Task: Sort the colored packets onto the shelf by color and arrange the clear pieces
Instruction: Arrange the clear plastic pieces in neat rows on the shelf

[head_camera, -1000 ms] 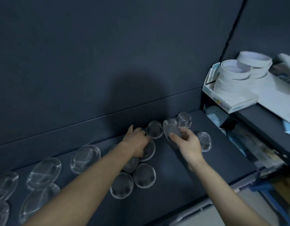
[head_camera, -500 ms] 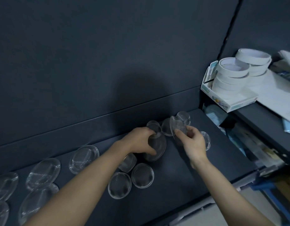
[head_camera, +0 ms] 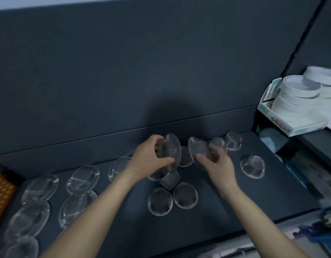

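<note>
Sitting at the far left edge of the dark shelf (head_camera: pixel 226 211) is an orange mesh item (head_camera: pixel 1 194), and large clear ovals (head_camera: pixel 42 187) are lying flat just beside it. Near the shelf's middle, our left hand (head_camera: pixel 149 158) is gripping a tilted clear oval piece (head_camera: pixel 172 149), thumb curled over its front rim. Close beside it, our right hand (head_camera: pixel 217 165) is pinching a second clear piece (head_camera: pixel 197 148) on edge between thumb and fingertips. Two round clear pieces (head_camera: pixel 160 201) are resting side by side toward the front edge. A heart-shaped clear piece (head_camera: pixel 252 166) is lying apart near the right edge, where white tape rolls (head_camera: pixel 298 94) are sitting in a box (head_camera: pixel 291 127).
</note>
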`<state>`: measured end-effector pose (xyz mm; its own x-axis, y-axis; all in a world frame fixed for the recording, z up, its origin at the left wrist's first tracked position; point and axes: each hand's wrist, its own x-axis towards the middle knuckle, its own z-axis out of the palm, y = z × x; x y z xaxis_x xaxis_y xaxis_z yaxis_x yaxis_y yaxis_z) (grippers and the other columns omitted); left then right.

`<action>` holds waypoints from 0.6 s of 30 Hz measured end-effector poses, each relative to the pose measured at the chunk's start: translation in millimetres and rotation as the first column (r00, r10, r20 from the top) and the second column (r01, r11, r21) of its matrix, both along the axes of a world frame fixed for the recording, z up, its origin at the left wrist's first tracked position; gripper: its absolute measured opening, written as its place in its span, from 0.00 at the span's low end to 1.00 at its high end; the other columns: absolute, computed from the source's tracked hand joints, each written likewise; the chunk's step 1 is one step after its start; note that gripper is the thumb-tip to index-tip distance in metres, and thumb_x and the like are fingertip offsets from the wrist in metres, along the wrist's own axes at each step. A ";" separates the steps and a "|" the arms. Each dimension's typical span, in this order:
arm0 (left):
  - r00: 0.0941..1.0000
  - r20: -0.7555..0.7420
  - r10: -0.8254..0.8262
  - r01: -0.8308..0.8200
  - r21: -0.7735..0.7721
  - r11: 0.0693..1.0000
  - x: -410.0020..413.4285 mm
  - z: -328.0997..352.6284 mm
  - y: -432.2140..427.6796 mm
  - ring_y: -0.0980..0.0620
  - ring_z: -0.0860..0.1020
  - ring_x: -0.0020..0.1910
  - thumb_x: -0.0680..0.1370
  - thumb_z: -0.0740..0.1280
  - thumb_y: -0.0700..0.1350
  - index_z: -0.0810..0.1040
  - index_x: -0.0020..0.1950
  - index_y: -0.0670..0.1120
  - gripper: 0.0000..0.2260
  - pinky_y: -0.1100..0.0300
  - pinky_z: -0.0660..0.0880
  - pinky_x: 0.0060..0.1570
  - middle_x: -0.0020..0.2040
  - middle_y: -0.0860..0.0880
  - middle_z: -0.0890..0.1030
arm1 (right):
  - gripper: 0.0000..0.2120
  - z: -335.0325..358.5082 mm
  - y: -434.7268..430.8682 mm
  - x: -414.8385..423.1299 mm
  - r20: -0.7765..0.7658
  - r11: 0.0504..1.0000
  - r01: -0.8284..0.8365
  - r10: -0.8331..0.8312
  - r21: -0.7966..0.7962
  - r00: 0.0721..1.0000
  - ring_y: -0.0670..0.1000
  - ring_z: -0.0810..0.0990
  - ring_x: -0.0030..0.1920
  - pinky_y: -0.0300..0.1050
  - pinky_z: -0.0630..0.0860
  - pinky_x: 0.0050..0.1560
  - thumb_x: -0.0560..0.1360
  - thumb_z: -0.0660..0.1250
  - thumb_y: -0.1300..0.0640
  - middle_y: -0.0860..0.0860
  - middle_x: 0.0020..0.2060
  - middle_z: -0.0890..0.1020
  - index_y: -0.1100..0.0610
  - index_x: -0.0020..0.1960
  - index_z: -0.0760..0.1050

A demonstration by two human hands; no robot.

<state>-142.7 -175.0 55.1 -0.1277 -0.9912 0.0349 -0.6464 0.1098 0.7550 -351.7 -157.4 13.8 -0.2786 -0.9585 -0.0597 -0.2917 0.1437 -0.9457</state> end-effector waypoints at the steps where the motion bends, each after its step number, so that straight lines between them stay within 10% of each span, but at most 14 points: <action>1: 0.999 -0.010 0.032 -0.032 0.002 1.000 10.5 0.7 6.5 0.58 0.76 0.55 0.65 0.77 0.50 0.70 0.64 0.49 0.31 0.60 0.75 0.57 0.57 0.55 0.77 | 0.24 1.4 1.6 8.7 -0.033 0.999 -0.043 0.043 -0.009 0.999 0.47 0.79 0.52 0.42 0.74 0.54 0.69 0.73 0.50 0.47 0.52 0.81 0.54 0.63 0.73; 6: 0.981 -0.030 0.189 -0.191 -0.055 0.980 59.1 -2.0 37.4 0.63 0.76 0.52 0.65 0.78 0.48 0.73 0.60 0.51 0.26 0.75 0.68 0.49 0.51 0.61 0.77 | 0.24 16.1 12.6 45.5 -0.142 0.979 -0.191 0.179 -0.073 0.974 0.44 0.77 0.52 0.29 0.68 0.47 0.68 0.74 0.51 0.43 0.51 0.79 0.51 0.62 0.73; 13: 0.960 0.168 0.225 -0.228 0.001 0.974 111.8 -41.0 88.3 0.56 0.73 0.59 0.66 0.76 0.49 0.72 0.67 0.49 0.31 0.69 0.64 0.55 0.60 0.53 0.75 | 0.19 29.7 25.6 91.3 -0.087 0.948 -0.299 0.290 -0.112 0.953 0.33 0.77 0.48 0.23 0.70 0.44 0.68 0.74 0.54 0.38 0.47 0.79 0.47 0.57 0.74; 18: 0.953 0.293 0.080 -0.102 0.063 0.993 119.7 -59.2 98.3 0.55 0.71 0.62 0.67 0.74 0.47 0.69 0.69 0.52 0.31 0.68 0.65 0.59 0.62 0.53 0.73 | 0.19 20.0 33.8 114.6 -0.060 0.928 -0.368 0.365 -0.054 0.929 0.37 0.79 0.48 0.36 0.75 0.51 0.68 0.74 0.56 0.39 0.47 0.81 0.44 0.55 0.73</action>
<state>-23.0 -76.7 -4.1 -0.0303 -0.9973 -0.0665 -0.8429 -0.0102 0.5380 -237.1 -123.6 33.8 0.0917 -0.9957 0.0088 -0.3578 -0.0412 -0.9329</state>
